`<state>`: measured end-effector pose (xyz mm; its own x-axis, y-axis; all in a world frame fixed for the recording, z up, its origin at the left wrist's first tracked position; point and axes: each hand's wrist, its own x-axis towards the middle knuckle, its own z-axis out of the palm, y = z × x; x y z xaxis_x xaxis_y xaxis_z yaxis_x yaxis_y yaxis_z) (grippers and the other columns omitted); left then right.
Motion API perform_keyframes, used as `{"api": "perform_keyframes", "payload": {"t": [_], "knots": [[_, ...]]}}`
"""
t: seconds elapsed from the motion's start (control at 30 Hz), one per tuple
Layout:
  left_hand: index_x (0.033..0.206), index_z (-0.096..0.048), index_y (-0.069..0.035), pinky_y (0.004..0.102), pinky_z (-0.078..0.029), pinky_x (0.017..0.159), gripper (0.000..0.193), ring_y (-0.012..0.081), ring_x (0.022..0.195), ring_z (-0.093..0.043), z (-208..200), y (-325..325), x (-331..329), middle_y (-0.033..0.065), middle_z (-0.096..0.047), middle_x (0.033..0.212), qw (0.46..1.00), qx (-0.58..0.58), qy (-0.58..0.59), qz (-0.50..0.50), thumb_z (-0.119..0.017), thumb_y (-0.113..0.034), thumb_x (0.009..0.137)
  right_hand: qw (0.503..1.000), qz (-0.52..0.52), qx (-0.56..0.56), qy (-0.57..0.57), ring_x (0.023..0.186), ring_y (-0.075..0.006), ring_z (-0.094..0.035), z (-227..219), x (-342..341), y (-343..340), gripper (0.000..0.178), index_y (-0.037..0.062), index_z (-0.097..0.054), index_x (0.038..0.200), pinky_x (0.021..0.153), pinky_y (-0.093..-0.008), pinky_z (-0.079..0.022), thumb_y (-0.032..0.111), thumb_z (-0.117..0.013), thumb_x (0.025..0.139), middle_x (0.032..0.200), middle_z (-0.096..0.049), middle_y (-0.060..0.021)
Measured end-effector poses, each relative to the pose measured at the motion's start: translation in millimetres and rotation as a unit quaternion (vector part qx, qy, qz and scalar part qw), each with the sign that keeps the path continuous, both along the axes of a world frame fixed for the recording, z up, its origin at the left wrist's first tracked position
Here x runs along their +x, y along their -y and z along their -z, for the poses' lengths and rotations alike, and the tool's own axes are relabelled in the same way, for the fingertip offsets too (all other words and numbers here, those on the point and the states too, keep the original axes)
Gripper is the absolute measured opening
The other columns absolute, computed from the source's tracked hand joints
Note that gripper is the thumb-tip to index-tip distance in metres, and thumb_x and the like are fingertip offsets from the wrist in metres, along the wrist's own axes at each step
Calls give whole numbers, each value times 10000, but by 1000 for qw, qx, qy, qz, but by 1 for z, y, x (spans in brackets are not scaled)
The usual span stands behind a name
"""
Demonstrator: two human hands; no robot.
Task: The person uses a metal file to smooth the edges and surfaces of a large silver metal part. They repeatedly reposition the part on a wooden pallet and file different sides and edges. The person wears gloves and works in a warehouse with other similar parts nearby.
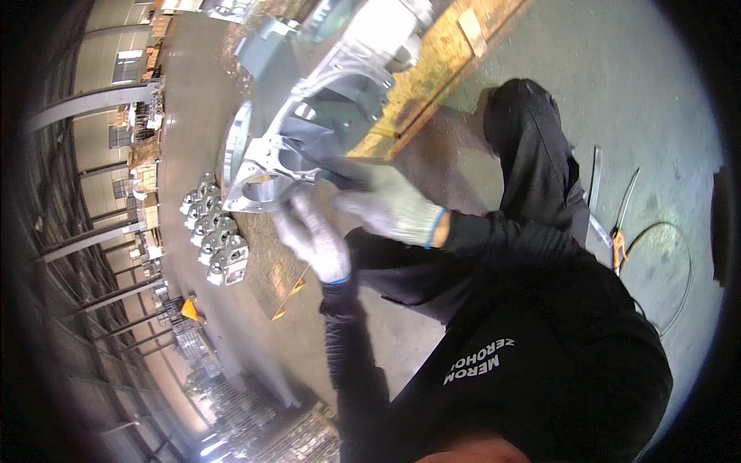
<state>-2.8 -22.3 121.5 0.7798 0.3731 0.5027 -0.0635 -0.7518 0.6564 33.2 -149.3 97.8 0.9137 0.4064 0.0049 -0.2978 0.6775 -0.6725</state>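
Observation:
A silvery metal casting with round openings (266, 185) lies in front of me at the near end of the larger metal parts. My left hand (315, 241), in a pale grey glove with a blue cuff, has its blurred fingers up at the casting's near edge. Whether they grip it I cannot make out. My right hand (392, 202), gloved the same way, is just right of the casting. Its fingers are closed around something dark that points toward the casting. What that dark thing is stays unclear.
Larger castings (340, 85) stretch away beside a worn wooden board (436, 81). Several similar castings (214, 231) stand in rows on the left. A cable loop (687, 262) and an orange-handled tool (617, 245) lie on the floor at right. A yellow object (191, 310) is farther left.

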Motion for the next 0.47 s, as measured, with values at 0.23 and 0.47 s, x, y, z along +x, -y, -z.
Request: {"api": "perform_keyframes", "payload": {"t": [0.23, 0.47], "knots": [[1470, -480, 25, 372, -479, 1079, 466, 228, 1229, -606, -9, 5, -5, 149, -613, 1369, 941, -187, -198, 201, -506, -236, 1084, 996, 26, -76, -33, 928, -97, -640, -14, -4, -4, 438, -9, -646, 1373, 819, -290, -539, 61, -593, 943, 976, -735, -47], [1403, -521, 33, 353, -524, 985, 622, 226, 1133, -656, -22, 8, 31, 123, -677, 1264, 961, 10, -221, 166, -763, -191, 876, 997, 49, -62, 16, 1020, -166, -680, 0, 22, -36, 436, -10, -671, 1337, 913, -337, -539, 105, -613, 921, 1119, -767, -166]]}}
